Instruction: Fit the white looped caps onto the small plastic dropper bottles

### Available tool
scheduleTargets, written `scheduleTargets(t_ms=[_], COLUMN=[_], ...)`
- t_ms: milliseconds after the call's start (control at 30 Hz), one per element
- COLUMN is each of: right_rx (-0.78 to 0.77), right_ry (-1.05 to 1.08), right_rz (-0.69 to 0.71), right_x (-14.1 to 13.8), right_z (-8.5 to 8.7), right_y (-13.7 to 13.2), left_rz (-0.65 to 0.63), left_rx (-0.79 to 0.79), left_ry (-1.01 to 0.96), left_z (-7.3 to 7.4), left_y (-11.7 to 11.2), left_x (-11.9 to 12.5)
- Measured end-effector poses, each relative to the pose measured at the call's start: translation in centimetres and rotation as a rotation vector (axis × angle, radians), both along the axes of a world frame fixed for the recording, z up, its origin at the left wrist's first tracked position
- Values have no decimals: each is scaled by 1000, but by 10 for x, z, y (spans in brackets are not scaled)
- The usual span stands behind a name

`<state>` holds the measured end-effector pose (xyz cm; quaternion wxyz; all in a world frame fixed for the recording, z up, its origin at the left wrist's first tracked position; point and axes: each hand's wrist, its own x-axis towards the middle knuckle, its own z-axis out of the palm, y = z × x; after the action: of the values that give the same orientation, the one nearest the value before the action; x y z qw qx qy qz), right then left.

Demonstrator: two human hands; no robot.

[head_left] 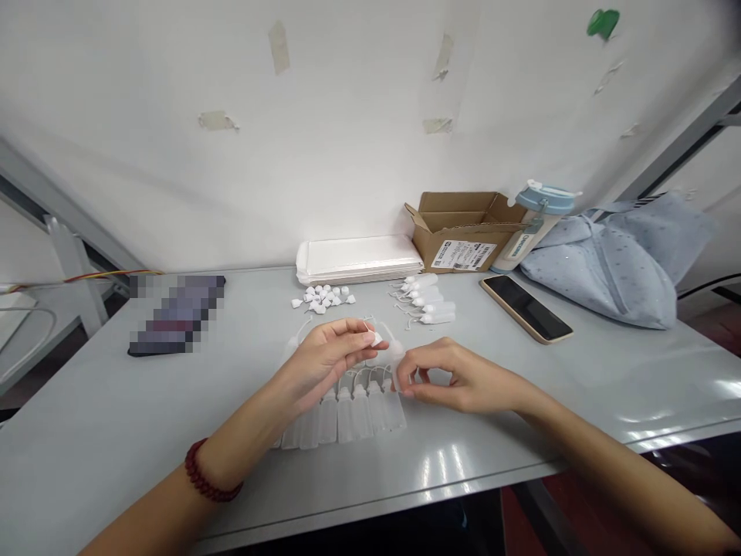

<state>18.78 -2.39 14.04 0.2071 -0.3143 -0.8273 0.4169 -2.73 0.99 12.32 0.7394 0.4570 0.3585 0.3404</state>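
My left hand (327, 359) pinches a small white cap (376, 338) between thumb and fingertips. Just to its right, my right hand (463, 377) grips a translucent squeeze bottle (397, 357) with a thin curved tube at its top. The cap is close to the bottle; whether they touch is hard to tell. Below both hands lies a row of similar translucent bottles (353, 417) with thin bent tubes, partly hidden by my left hand. Loose white caps (327, 296) lie in a pile beyond my left hand. Several bottles with white tops (431, 300) lie farther back on the right.
Flat white packages (359, 259) are stacked against the wall beside an open cardboard box (463, 232). A blue-lidded tumbler (529, 232), a blue fabric bag (614, 270) and a phone (526, 307) are on the right. A blurred dark object (177, 316) lies left on the grey table (93, 432).
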Motion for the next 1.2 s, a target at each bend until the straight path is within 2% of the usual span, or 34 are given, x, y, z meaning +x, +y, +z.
scheduleTargets(t_ms=[267,433,500,667,933,1033,1200], right_rx=[-121,-209,-239,-236,-298,-348,-406], right_ry=[37,205,263,331,402,404,426], right_rz=[67,37,-8,-226,-238,-223,-230], right_x=[-4,-6,-5,-1,-3,-3,-4], right_z=[-6,-8,-9,-12,-13,-14,-16], right_y=[-3,-3,-1,7,9,8,9], left_rz=[-114,-51,-26,13,-170,-147,-38], left_rx=[-8,49,95,215,109,203,471], left_ry=[-19,61,88,207,221,306,420], left_z=[9,11,12,12,11,13,14], left_y=[-9,-8,-6,-7,-10,-11,-18], left_x=[3,-1,-4,-8,-3,-3,-2])
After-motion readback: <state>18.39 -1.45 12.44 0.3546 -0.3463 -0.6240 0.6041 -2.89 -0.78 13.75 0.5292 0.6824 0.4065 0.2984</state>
